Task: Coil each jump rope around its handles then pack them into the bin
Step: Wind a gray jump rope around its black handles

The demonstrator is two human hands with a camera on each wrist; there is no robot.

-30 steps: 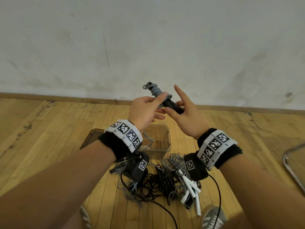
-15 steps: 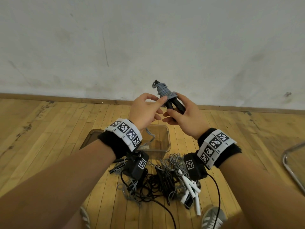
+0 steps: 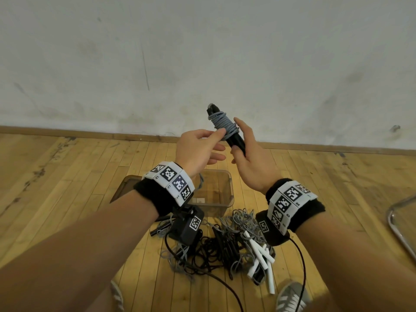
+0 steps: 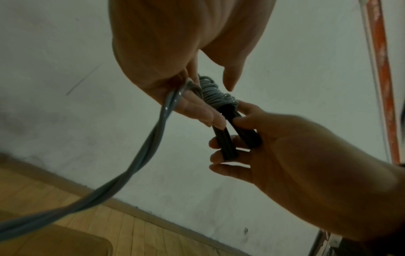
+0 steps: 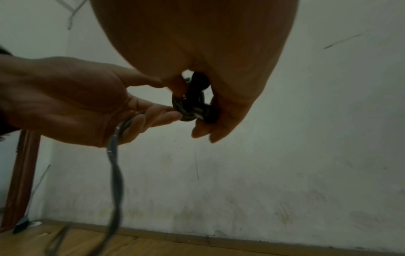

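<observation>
My right hand [image 3: 242,143] grips a pair of black handles [image 3: 236,140] at chest height, in front of the wall, tilted up to the left. A grey rope coil [image 3: 224,123] is wound round their upper half. My left hand [image 3: 219,140] pinches the loose grey rope just left of the coil. In the left wrist view the doubled loose rope [image 4: 153,138] runs from my fingers down to the floor. The right wrist view shows the handles [image 5: 197,102] end-on, with the rope [image 5: 116,173] hanging below. A clear plastic bin [image 3: 231,190] stands on the floor under my hands.
A tangle of grey and black ropes [image 3: 225,246] with white handles [image 3: 261,255] lies on the wooden floor in front of the bin. A brown lid [image 3: 122,185] lies left of the bin. A metal tube frame [image 3: 398,228] is at the right edge. My shoes [image 3: 290,296] are below.
The handles have swung from pointing left to more upright and shifted right. The grey coil on them has grown as my left hand carried the rope round.
</observation>
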